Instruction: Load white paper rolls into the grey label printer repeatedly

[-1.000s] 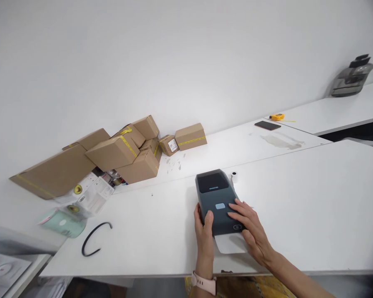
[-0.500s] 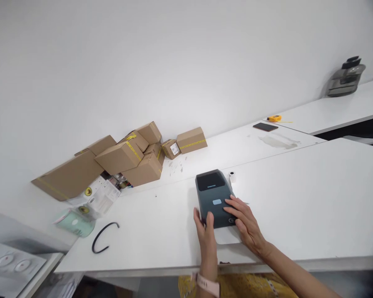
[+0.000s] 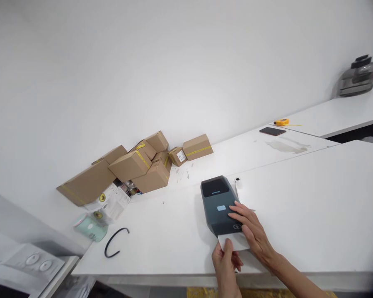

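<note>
white table, left hand pinching one paper slip, right hand spread wide on one dark device

No text is showing legibly.
The carton label and device emblem are appearing too small to read.

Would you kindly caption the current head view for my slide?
Left hand pinches white paper at the near end of a dark device; right hand rests on the device.
</note>
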The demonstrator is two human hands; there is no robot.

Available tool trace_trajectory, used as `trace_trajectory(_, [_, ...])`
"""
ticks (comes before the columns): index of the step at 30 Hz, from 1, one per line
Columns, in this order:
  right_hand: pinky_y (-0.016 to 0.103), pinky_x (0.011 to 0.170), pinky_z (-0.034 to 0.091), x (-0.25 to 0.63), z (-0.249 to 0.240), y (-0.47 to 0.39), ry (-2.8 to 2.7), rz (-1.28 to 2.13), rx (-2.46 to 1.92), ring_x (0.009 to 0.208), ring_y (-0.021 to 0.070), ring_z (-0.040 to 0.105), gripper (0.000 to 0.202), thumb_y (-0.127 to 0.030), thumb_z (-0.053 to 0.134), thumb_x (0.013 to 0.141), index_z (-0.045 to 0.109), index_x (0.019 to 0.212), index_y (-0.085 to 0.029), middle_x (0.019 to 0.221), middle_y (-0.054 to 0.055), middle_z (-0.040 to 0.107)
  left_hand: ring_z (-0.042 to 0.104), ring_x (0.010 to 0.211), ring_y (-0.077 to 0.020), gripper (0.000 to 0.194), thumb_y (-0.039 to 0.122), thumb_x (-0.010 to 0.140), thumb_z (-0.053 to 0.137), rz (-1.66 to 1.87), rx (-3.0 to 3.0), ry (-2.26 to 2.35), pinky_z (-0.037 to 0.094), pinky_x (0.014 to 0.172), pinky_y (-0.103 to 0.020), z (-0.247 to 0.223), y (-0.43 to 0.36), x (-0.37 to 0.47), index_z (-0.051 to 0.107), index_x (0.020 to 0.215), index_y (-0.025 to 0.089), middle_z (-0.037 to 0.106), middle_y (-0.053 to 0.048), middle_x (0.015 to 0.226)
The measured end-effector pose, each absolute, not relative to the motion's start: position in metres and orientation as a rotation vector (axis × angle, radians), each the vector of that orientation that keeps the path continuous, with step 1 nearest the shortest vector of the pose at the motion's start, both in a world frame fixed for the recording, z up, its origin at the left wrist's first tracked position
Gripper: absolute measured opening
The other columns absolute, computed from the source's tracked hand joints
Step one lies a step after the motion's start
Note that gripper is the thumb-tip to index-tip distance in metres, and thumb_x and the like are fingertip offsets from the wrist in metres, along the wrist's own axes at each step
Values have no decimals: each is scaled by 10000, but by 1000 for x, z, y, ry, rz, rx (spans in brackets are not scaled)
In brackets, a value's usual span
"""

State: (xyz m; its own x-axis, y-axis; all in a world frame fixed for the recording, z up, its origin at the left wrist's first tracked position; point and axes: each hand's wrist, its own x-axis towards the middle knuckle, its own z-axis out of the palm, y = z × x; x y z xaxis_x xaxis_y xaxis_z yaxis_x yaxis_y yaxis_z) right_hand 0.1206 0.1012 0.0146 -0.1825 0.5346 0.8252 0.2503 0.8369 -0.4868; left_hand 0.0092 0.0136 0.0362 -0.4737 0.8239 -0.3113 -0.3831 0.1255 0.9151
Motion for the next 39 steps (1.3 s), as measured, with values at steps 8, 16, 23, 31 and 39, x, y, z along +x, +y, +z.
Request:
trace_trajectory(8, [436, 844, 364, 118, 51, 108, -1937, -35, -873, 1054, 253, 612, 290, -360, 468, 974, 651, 1198, -343, 1147, 47, 669, 430, 340, -95, 720, 893, 537, 616, 1514, 658, 1566, 268, 393, -230, -28, -12, 3, 552, 480, 178, 508, -9, 406])
trace_trajectory(16, [525, 1075, 242, 107, 64, 106, -1956, -106, -879, 1219, 289, 574, 200, -351, 493, 982, 678, 995, -274, 1138, 48, 707, 590, 641, -168, 595, 754, 782, 543, 1674, 880, 1692, 478, 603, -269, 35, -14, -29, 670, 699, 178, 650, -44, 678])
trace_trajectory(23, [570, 1080, 310, 110, 58, 101, -1942, 13, -901, 1310, 307, 522, 271, -366, 429, 1008, 671, 1100, -284, 1333, 57, 642, 491, 1342, -246, 586, 578, 889, 555, 1728, 977, 1586, 425, 1072, -321, 65, 24, -32, 549, 1352, 220, 517, -111, 1469])
trace_trajectory(31, [493, 965, 564, 135, 20, 110, -1697, 440, -930, 1300, 290, 565, 445, -390, 341, 1030, 484, 1447, -328, 1471, 62, 545, 379, 1443, -238, 624, 569, 929, 490, 1711, 921, 1532, 359, 1163, -340, 58, 31, -26, 463, 1447, 222, 413, -79, 1567])
trace_trajectory(39, [359, 886, 623, 124, -32, 119, -1644, 545, -860, 1328, 272, 518, 549, -411, 370, 1008, 295, 1550, -371, 1549, -13, 425, 355, 1457, -245, 779, 736, 844, 471, 1844, 788, 1503, 345, 1179, -342, 35, 41, -16, 489, 1439, 233, 431, -60, 1557])
